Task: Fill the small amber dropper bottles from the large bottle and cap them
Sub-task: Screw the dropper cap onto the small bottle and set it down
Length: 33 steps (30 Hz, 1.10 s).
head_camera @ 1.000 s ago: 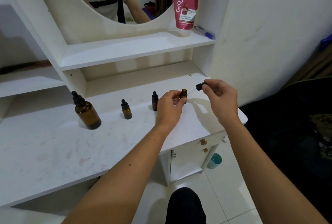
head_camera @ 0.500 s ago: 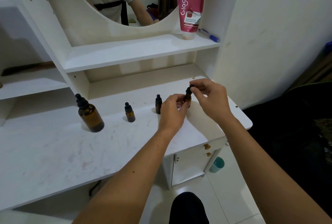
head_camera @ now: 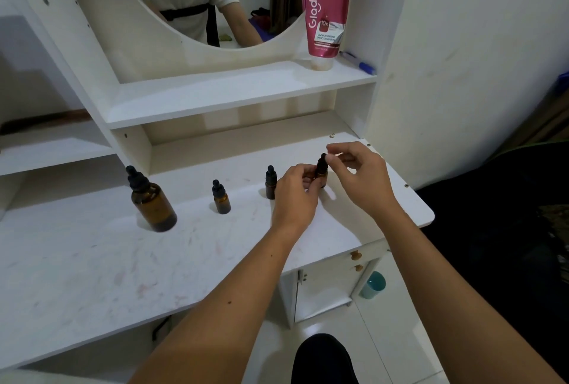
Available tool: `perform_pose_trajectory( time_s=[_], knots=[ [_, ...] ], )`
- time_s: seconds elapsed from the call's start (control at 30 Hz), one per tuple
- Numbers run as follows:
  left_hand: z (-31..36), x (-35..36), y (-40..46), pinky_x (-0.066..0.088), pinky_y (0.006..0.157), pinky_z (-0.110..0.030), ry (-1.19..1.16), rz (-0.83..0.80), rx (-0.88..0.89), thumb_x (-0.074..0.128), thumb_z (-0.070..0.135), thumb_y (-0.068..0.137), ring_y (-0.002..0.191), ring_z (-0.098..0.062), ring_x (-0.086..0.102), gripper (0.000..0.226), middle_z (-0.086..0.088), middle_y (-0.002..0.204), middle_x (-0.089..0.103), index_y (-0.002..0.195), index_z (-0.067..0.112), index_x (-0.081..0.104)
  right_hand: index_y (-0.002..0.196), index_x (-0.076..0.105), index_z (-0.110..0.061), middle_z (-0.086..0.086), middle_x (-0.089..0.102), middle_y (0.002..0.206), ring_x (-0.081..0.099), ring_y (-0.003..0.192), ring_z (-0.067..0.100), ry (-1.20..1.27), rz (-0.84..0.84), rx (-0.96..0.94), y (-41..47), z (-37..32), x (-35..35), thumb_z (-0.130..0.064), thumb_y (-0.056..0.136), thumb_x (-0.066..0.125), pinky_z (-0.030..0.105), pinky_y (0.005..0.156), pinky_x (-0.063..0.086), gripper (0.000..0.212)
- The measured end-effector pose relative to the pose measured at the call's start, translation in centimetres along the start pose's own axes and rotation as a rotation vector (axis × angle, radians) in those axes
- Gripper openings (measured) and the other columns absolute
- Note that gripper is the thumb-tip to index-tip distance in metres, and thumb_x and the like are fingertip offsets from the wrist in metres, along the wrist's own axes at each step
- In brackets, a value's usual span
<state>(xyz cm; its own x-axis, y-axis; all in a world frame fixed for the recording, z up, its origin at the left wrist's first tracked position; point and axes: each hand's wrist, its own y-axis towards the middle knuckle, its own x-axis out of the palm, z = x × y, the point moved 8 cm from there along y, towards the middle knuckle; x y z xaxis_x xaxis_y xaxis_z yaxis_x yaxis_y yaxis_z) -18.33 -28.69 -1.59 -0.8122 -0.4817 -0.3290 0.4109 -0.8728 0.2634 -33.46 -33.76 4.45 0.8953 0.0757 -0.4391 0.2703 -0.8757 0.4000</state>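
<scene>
head view is showing the dropper cap (head_camera: 322, 161), lifted clear a second ago, now sitting on the small amber bottle (head_camera: 321, 176) on the counter (head_camera: 92, 260), left hand (head_camera: 294, 195) gripping the bottle, right hand (head_camera: 358, 174) pinching the cap, so capping is nearly finishing.

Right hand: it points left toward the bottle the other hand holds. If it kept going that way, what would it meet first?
The right hand already pinches the dropper cap of the small bottle gripped by the left hand. Pushed further left, it would likely meet the left hand's fingers, then the neighbouring capped bottle; depth is unclear.
</scene>
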Motion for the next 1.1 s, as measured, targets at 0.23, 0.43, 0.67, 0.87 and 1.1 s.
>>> perform_pose_trajectory(
  time_s=[0.23,0.43,0.67,0.87,1.1],
  knots=[
    [0.2,-0.1,-0.1,0.057,0.087,-0.021,0.003,0.002,-0.007,0.069,0.021,0.099,0.093,-0.004,0.069,0.017,0.007,0.105,0.073,0.116,0.018,0.069,0.102,0.079,-0.017,-0.008,0.079,0.093,0.072,0.084,0.003,0.037,-0.039,0.081,0.0,1.0,0.4,-0.019,0.09,0.084,0.009,0.078,0.051,0.013],
    [0.1,0.0,-0.1,0.058,0.086,-0.022,0.011,0.006,-0.005,0.07,0.022,0.099,0.093,-0.004,0.069,0.019,0.007,0.106,0.072,0.117,0.017,0.069,0.116,0.08,-0.02,-0.011,0.079,0.109,0.074,0.098,0.0,0.043,-0.061,0.03,0.1,0.6,0.6,-0.013,0.097,0.074,0.014,0.092,0.056,0.021],
    [0.0,0.1,-0.1,0.059,0.09,-0.03,0.002,-0.002,-0.014,0.068,0.019,0.1,0.095,-0.006,0.069,0.017,0.007,0.106,0.072,0.117,0.018,0.068,0.113,0.079,-0.019,-0.008,0.078,0.106,0.073,0.094,0.003,0.058,-0.038,0.042,0.4,0.7,0.4,-0.019,0.095,0.077,0.014,0.088,0.056,0.018],
    [0.1,0.0,-0.2,0.059,0.09,-0.03,0.018,0.002,-0.01,0.066,0.018,0.101,0.095,-0.005,0.069,0.016,0.006,0.107,0.07,0.117,0.017,0.066,0.104,0.08,-0.018,-0.009,0.079,0.095,0.073,0.086,0.003,0.032,-0.065,0.065,0.5,1.0,0.6,-0.021,0.089,0.084,0.013,0.082,0.056,0.016],
    [0.2,0.0,-0.1,0.059,0.091,-0.032,0.033,0.015,-0.011,0.065,0.017,0.101,0.095,-0.005,0.068,0.017,0.006,0.109,0.069,0.118,0.016,0.066,0.111,0.08,-0.02,-0.007,0.079,0.104,0.073,0.092,0.007,0.01,-0.113,0.05,0.6,1.0,1.2,-0.019,0.096,0.077,0.02,0.089,0.058,0.016]
  ],
)
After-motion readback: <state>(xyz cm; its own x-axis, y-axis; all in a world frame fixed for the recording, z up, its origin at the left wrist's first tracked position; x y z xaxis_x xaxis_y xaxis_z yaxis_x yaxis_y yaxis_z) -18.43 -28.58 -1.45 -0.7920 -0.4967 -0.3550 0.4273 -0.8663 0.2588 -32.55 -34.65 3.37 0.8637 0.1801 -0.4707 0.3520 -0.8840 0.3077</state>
